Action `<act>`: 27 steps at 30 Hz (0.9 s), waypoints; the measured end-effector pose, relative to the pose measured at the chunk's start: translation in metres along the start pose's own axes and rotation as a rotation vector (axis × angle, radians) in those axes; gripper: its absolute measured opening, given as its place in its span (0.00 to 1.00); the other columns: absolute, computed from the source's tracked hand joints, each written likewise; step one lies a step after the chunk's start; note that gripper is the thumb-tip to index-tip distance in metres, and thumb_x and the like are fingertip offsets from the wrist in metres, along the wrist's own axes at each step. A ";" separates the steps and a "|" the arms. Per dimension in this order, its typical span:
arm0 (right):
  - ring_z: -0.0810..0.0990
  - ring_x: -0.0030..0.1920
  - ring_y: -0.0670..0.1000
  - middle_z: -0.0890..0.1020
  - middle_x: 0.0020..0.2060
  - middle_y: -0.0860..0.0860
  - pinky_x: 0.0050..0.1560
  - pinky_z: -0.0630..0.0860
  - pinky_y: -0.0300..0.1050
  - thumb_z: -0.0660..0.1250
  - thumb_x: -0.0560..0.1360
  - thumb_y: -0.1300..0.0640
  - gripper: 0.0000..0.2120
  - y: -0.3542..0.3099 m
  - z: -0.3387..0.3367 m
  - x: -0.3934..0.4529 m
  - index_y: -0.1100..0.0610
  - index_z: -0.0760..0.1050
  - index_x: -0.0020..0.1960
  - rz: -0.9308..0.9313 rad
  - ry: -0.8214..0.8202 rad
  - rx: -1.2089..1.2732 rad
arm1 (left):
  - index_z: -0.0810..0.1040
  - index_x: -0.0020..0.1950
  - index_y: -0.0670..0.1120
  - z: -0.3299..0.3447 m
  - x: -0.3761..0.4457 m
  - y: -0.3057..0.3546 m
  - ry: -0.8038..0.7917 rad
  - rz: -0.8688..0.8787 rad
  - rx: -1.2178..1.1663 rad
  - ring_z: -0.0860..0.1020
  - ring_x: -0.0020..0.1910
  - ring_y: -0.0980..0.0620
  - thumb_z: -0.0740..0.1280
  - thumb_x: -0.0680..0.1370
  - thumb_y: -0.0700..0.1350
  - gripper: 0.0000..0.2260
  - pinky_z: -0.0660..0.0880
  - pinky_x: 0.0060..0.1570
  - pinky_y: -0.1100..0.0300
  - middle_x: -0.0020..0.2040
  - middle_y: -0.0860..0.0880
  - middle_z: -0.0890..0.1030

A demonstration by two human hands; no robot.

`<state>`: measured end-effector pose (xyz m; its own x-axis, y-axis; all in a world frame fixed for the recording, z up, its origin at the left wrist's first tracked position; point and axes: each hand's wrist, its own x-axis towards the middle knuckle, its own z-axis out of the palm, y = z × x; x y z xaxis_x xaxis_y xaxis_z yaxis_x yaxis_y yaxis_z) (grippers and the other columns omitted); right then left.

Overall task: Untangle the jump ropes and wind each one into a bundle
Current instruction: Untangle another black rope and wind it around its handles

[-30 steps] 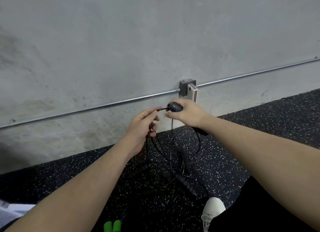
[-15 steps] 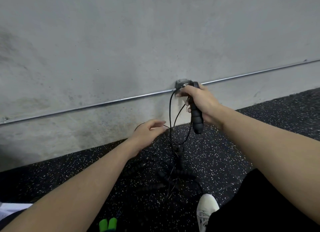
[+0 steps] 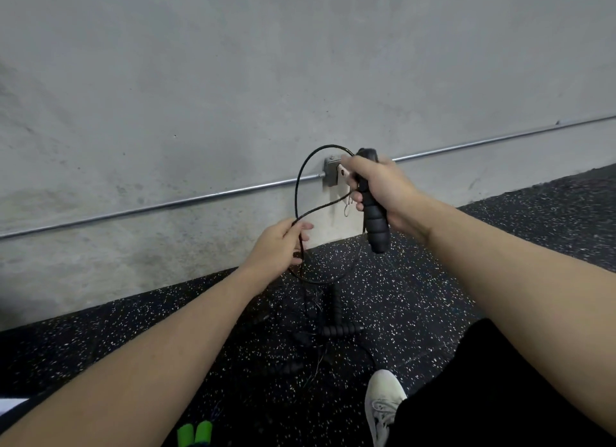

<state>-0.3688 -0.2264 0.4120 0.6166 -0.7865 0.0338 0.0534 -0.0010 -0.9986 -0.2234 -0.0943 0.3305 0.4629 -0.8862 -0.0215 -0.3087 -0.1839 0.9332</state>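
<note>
Head view: right hand [image 3: 383,190] grips a black ribbed jump-rope handle [image 3: 375,220], held roughly upright in front of the wall's junction box [image 3: 331,175], fingers wrapped round its upper half. A thin black cord [image 3: 301,176] leaves the handle top, arcs up and left in one open loop, then comes down to the left hand [image 3: 278,246], which pinches it between thumb and curled fingers. A second strand crosses from the left hand back toward the right. Below the left hand the cord drops to the speckled black floor [image 3: 433,296].

On the floor, between the arms, the remaining handles [image 3: 336,330] and cords lie in a loose dark pile, still crossed over one another; exact count cannot be told. Two green handle ends [image 3: 195,433] show at the bottom edge, near a white shoe [image 3: 383,400].

Progress, as a judgement: early. One rope looks partly pulled free and the first winding loop is being formed; no finished bundle is in view. Left to do: finish this coil, then separate and wind the others.
</note>
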 end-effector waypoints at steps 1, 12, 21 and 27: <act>0.69 0.25 0.48 0.74 0.29 0.51 0.25 0.69 0.41 0.70 0.77 0.56 0.08 0.004 -0.003 0.000 0.56 0.72 0.44 0.015 -0.006 -0.098 | 0.80 0.57 0.53 -0.002 0.000 0.005 0.020 -0.017 -0.086 0.80 0.54 0.50 0.58 0.87 0.45 0.11 0.83 0.50 0.55 0.55 0.47 0.80; 0.77 0.26 0.47 0.81 0.33 0.50 0.29 0.76 0.39 0.73 0.75 0.53 0.09 0.022 0.021 -0.007 0.55 0.75 0.48 0.171 -0.250 -0.596 | 0.78 0.68 0.47 -0.013 0.003 0.049 0.111 0.044 -0.691 0.85 0.47 0.51 0.61 0.82 0.29 0.20 0.81 0.58 0.54 0.58 0.48 0.82; 0.77 0.28 0.50 0.80 0.37 0.53 0.28 0.74 0.37 0.72 0.73 0.55 0.07 0.010 0.035 0.002 0.57 0.76 0.43 -0.011 -0.016 -0.476 | 0.74 0.54 0.42 -0.027 -0.006 0.051 0.159 0.022 -0.936 0.85 0.51 0.41 0.59 0.84 0.37 0.05 0.82 0.57 0.48 0.59 0.43 0.84; 0.79 0.34 0.50 0.77 0.37 0.53 0.52 0.83 0.58 0.72 0.73 0.57 0.07 -0.002 0.037 0.007 0.60 0.76 0.44 -0.049 -0.029 -0.046 | 0.74 0.47 0.49 0.002 -0.016 -0.003 0.300 -0.045 -0.223 0.76 0.49 0.53 0.62 0.82 0.38 0.07 0.77 0.61 0.50 0.51 0.47 0.77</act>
<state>-0.3351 -0.2093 0.4157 0.6369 -0.7665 0.0831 0.0485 -0.0677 -0.9965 -0.2316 -0.0800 0.3277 0.7047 -0.7095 0.0113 -0.1096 -0.0931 0.9896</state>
